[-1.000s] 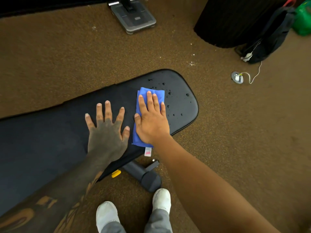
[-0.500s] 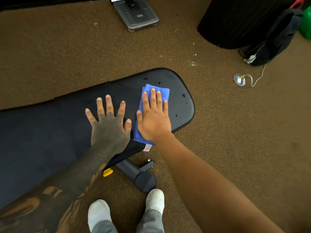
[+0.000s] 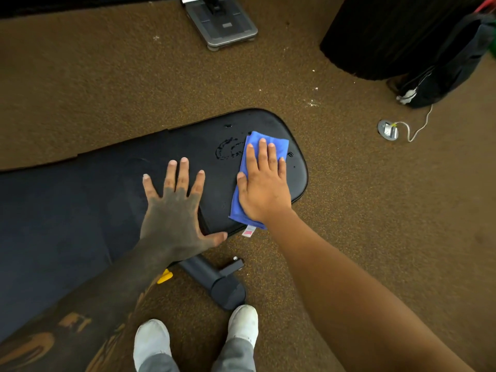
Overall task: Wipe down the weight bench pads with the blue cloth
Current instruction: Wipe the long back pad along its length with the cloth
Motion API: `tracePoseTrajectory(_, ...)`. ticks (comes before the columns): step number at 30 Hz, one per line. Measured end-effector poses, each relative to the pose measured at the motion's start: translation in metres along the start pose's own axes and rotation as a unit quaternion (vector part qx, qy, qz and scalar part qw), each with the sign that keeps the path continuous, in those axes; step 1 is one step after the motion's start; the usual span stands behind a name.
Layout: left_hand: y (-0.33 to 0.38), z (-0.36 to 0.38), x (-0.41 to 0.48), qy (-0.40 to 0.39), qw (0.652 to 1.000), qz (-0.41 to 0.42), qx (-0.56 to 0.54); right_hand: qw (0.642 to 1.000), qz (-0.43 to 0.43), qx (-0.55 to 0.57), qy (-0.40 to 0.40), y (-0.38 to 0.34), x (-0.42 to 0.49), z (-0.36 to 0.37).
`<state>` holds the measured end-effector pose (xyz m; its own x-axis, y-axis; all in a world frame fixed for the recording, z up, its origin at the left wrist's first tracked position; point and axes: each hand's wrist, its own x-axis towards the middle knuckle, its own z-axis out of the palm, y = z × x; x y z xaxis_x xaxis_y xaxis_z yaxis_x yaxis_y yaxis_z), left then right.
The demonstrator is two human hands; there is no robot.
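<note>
**Blue cloth pressed flat on the bench's end pad**

Speckled brown carpet (image 3: pixel 107 84), short and coarse, fills most of the frame. Across the left and centre lies the weight bench pad (image 3: pixel 67 210), a long slab of smooth black vinyl; its rounded end pad (image 3: pixel 298 181) reaches right of centre, and a seam separates the two sections. A curly smear of wet streaks (image 3: pixel 228 151) glistens on the end pad just left of the cloth, with a few dark droplets near the pad's far edge.

The left hand (image 3: pixel 174 210) lies palm down with fingers spread, flat on the vinyl near the seam, gripping nothing. The right hand (image 3: pixel 264 189) lies flat too, fingers together, pinning the blue cloth (image 3: pixel 241 200) to the end pad. The cloth is a folded rectangle of soft weave; a small pink-and-white tag (image 3: pixel 248 232) hangs over the pad's near edge.

Under the bench, lower centre, a matte black tubular foot (image 3: pixel 217 283) rests on the carpet beside a yellow knob (image 3: pixel 164 276). Two white shoes (image 3: pixel 243 322) stand at the bottom. A grey metal base plate (image 3: pixel 225 25) sits at upper centre, and a round floor socket (image 3: pixel 387 130) with a white cable lies at right.
</note>
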<state>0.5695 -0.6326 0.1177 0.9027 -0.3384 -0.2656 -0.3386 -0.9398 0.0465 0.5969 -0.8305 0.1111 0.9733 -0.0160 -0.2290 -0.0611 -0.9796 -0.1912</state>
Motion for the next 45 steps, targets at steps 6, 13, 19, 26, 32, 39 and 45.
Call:
tracePoseTrajectory(6, 0.009, -0.003, 0.000, -0.018, 1.000, -0.009, -0.001, 0.995, -0.095, -0.017, -0.004, 0.027, -0.029, 0.005)
tracePoseTrajectory(13, 0.028, -0.001, 0.004, -0.035, 0.998, -0.050, 0.010, 0.999, -0.028, -0.016, -0.014, 0.014, 0.001, -0.005)
tracePoseTrajectory(19, 0.040, -0.002, 0.007, -0.038, 0.996, -0.083, 0.004, 0.994, -0.108, -0.008, 0.000, 0.040, -0.017, 0.000)
tracePoseTrajectory(26, 0.044, -0.001, 0.009, -0.037, 0.994, -0.103, -0.003, 1.000, -0.003, -0.007, -0.009, 0.030, 0.019, -0.011)
tracePoseTrajectory(32, 0.047, -0.003, 0.009, -0.034, 0.994, -0.108, -0.011, 0.992, -0.125, -0.010, -0.013, 0.053, -0.003, -0.007)
tracePoseTrajectory(39, 0.049, -0.003, 0.012, -0.036, 0.992, -0.117, -0.007, 1.000, -0.002, -0.013, -0.006, 0.045, 0.035, -0.015)
tracePoseTrajectory(45, 0.050, -0.005, 0.011, -0.040, 0.992, -0.121, -0.016, 0.986, -0.160, -0.029, -0.024, 0.059, 0.018, -0.014)
